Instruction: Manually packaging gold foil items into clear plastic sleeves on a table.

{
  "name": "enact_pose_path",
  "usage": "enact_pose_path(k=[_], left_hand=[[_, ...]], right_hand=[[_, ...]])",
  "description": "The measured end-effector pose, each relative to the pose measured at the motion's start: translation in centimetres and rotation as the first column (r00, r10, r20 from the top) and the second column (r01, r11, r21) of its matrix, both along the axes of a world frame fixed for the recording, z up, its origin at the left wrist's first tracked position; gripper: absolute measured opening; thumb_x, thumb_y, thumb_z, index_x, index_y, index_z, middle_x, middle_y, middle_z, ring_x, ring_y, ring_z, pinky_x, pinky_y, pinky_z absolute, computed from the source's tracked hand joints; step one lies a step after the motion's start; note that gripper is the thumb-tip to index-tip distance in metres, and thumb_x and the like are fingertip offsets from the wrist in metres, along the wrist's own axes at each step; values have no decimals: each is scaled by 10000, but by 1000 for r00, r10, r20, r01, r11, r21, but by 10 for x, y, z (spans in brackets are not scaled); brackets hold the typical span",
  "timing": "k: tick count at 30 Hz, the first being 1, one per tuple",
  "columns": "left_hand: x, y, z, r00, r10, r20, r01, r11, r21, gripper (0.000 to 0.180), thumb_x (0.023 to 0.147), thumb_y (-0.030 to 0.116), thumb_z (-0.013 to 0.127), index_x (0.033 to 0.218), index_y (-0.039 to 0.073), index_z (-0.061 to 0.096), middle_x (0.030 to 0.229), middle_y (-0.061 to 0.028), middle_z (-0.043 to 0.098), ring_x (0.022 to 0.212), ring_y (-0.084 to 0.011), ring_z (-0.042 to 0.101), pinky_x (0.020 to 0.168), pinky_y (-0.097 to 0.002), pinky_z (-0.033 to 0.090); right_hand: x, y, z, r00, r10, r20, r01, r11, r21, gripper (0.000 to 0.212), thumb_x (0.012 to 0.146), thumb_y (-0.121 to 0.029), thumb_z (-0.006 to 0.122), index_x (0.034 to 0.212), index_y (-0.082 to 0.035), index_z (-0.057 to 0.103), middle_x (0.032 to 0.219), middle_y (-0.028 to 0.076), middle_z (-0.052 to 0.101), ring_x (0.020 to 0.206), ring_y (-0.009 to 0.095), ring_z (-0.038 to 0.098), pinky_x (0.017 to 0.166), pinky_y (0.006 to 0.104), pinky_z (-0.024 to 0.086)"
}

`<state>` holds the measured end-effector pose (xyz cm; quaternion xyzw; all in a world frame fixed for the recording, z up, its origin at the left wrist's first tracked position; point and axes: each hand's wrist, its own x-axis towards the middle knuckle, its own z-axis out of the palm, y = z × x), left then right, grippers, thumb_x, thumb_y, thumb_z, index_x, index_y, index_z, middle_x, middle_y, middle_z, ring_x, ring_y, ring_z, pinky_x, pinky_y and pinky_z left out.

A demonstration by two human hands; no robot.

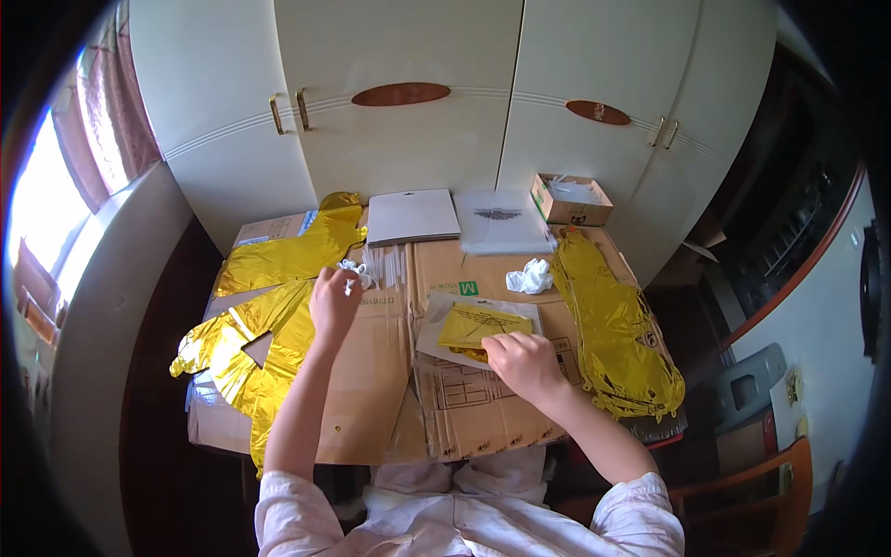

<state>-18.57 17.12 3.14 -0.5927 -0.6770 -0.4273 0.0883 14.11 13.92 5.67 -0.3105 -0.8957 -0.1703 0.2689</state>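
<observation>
My left hand (334, 304) is raised over the left half of the cardboard, its fingers closed at a small bunch of white ribbon coils (355, 271). A white bit shows at the fingertips. With closed fingers, my right hand (525, 362) grips the near edge of a folded gold foil balloon (481, 325). That balloon lies on a white packaging bag (432, 336); printed marks cover its upper face. My fingers hide part of its near edge. Beside the coils lie several thin clear straws (394, 266).
Flat gold foil balloons (293, 263) are spread at the left, and a stack of them (613, 325) lies at the right. White cards (413, 215), clear bags (504, 223), an open box (573, 206) and crumpled white tissue (530, 276) sit on the cardboard (371, 408). Cabinets stand behind.
</observation>
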Motion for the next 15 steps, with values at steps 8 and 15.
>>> enact_pose_path(k=[8, 15], left_hand=[[118, -86, 54, 690, -389, -611, 578, 804, 141, 125, 708, 98, 700, 815, 94, 635, 704, 8, 571, 613, -144, 576, 520, -280, 467], [141, -70, 32, 734, -392, -555, 402, 909, -111, 117, 717, 112, 637, 823, 86, 593, 676, -11, 596, 666, -158, 607, 580, -313, 483]], right_hand=[[-5, 14, 8, 1000, 8, -19, -9, 999, -49, 48, 743, -99, 654, 732, -105, 607, 646, 32, 627, 623, 184, 654, 522, 319, 524], [-7, 12, 15, 999, 20, -47, -27, 990, -142, 62, 746, -115, 639, 707, -103, 593, 701, 48, 654, 682, 212, 681, 587, 341, 550]])
